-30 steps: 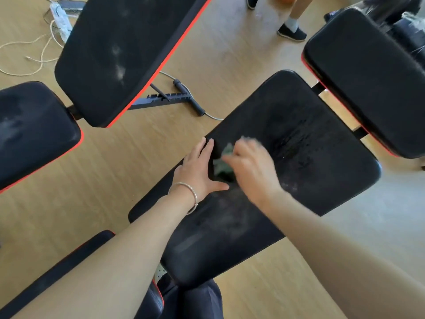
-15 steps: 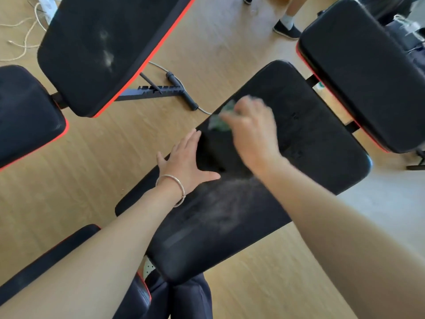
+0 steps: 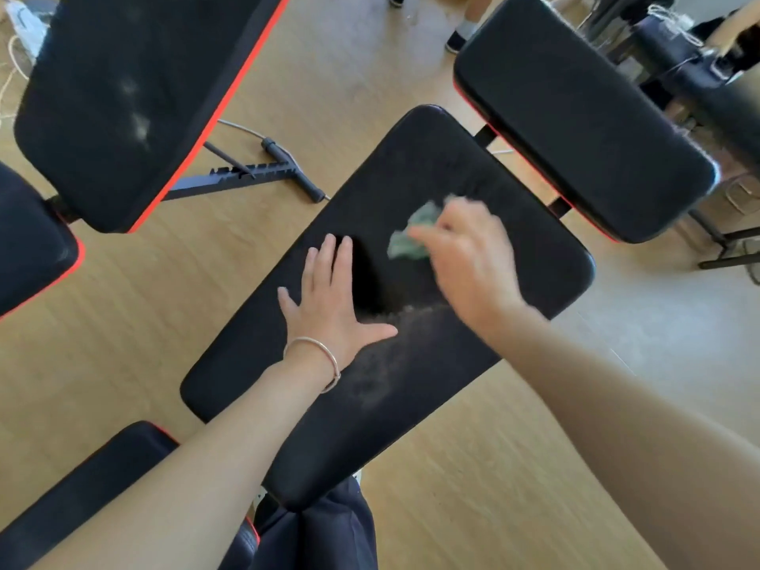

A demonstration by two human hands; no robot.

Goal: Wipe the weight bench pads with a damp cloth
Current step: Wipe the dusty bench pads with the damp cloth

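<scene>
Head view: my left hand (image 3: 333,306) lies flat on the middle bench pad (image 3: 448,158), fingers straight and close together, thumb spread wide, holding nothing; a thin bracelet (image 3: 327,357) sits at the wrist. My right hand (image 3: 473,261) is motion-blurred, farther along the same pad, its fingers bunched around a crumpled pale green cloth (image 3: 411,236). The cloth is against the pad surface, just beyond my left fingertips and apart from them. A grey dusty smear (image 3: 382,364) marks the pad on the near side of both hands. A second black pad (image 3: 575,109) with a red edge stands just past the far end. A third pad (image 3: 123,96), with pale smudges on it, stands to the left, across the wooden floor (image 3: 123,322). A notched metal bar (image 3: 246,176) and a grey cable (image 3: 242,127) lie on the floor between them.
</scene>
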